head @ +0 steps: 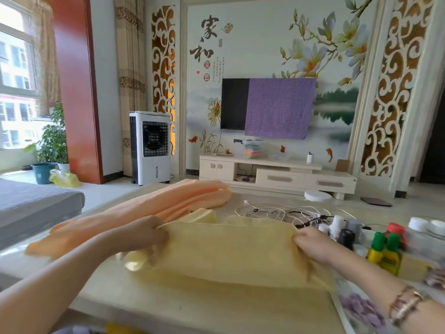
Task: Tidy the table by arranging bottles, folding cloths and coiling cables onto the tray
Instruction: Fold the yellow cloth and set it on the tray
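Observation:
A pale yellow cloth [228,254] is stretched above the table between both hands. My left hand [144,233] grips its upper left corner and my right hand [313,244] pinches its upper right corner. An orange cloth [154,208] lies crumpled behind it on the left. A tangle of white and black cables [286,213] lies behind on the table. Several bottles [382,249], two with green caps, stand on a floral tray [361,307] at the right.
The beige table [192,307] runs to a near edge at the bottom. A grey sofa [36,203] is at the left. A TV stand [277,174] and an air cooler [150,148] are beyond the table.

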`<state>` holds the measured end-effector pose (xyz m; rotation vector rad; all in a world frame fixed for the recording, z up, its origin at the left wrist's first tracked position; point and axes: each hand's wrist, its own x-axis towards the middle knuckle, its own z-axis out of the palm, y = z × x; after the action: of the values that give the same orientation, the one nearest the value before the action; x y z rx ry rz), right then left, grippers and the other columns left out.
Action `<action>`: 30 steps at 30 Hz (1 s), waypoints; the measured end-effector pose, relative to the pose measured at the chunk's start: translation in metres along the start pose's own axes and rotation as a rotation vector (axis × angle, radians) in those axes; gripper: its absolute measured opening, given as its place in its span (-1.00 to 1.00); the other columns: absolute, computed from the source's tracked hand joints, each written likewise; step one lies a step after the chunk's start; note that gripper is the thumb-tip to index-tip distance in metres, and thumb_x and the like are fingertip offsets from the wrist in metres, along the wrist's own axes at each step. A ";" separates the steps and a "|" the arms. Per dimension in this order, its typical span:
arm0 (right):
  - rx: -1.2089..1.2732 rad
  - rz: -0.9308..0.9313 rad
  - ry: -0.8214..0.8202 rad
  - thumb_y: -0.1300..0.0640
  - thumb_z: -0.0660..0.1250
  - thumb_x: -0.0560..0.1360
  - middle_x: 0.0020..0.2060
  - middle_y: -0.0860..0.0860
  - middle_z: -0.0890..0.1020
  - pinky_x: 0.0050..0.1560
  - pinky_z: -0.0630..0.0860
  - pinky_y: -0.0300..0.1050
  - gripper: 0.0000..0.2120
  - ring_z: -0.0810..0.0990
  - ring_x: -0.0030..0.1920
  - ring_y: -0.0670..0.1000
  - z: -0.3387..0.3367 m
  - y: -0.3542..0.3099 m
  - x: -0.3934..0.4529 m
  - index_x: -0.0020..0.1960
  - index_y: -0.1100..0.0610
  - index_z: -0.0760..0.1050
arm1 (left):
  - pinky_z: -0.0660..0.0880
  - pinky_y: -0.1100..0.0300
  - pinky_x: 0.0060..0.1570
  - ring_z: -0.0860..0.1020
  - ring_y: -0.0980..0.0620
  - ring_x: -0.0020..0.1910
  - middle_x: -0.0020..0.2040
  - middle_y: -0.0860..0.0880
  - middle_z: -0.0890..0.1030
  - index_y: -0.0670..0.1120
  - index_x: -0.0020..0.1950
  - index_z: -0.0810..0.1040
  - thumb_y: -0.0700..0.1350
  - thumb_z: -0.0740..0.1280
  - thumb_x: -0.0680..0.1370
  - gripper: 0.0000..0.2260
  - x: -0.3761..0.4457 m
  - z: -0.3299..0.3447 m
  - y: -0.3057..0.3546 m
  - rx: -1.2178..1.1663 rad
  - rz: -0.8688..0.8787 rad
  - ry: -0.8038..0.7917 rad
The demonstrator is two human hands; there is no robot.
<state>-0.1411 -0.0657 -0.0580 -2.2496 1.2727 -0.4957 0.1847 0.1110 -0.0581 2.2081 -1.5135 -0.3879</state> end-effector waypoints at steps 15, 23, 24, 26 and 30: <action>-0.728 0.056 0.169 0.19 0.13 0.53 0.20 0.05 0.53 0.05 0.44 -0.09 -0.69 0.45 0.26 0.11 0.026 0.007 0.053 0.25 0.10 0.42 | 0.44 0.19 -0.20 0.52 -0.01 -0.16 -0.13 0.00 0.55 -0.01 -0.14 0.51 -0.10 0.32 0.50 -0.97 0.078 0.028 -0.028 0.079 -0.162 0.309; -0.979 0.091 0.158 0.16 0.11 0.52 0.29 0.07 0.44 0.33 0.25 0.01 -0.63 0.29 0.34 0.12 0.037 0.008 0.110 0.30 0.08 0.44 | 0.57 0.07 -0.12 0.55 -0.08 -0.15 -0.13 -0.02 0.57 -0.04 -0.08 0.53 -0.18 0.25 0.50 -0.92 0.131 0.049 -0.031 -0.011 -0.263 0.452; -0.982 0.112 0.148 0.15 0.12 0.51 0.29 0.06 0.43 0.32 0.25 0.01 -0.62 0.29 0.34 0.11 0.037 0.010 0.115 0.30 0.07 0.44 | 0.58 0.06 -0.13 0.55 -0.06 -0.17 -0.13 -0.02 0.58 -0.03 -0.08 0.53 -0.19 0.25 0.50 -0.90 0.134 0.052 -0.032 -0.009 -0.271 0.450; -0.964 0.148 0.154 0.14 0.16 0.49 0.31 0.06 0.42 0.30 0.25 0.00 -0.58 0.29 0.35 0.11 0.040 0.013 0.123 0.34 0.08 0.37 | 0.57 0.04 -0.09 0.54 -0.06 -0.11 -0.06 -0.03 0.58 -0.02 -0.03 0.52 -0.21 0.24 0.49 -0.86 0.138 0.059 -0.034 0.017 -0.256 0.459; -0.912 0.078 0.247 0.18 0.22 0.45 0.31 0.07 0.35 0.26 0.27 0.01 -0.49 0.28 0.33 0.12 0.045 0.015 0.125 0.38 0.11 0.19 | 0.40 0.00 0.12 0.36 -0.16 0.18 0.22 -0.09 0.41 -0.03 0.32 0.34 -0.17 0.31 0.47 -0.58 0.141 0.069 -0.032 0.228 -0.198 0.557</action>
<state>-0.0650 -0.1698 -0.0945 -2.8932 1.9969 -0.1626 0.2305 -0.0237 -0.1317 2.3740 -1.0818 0.3405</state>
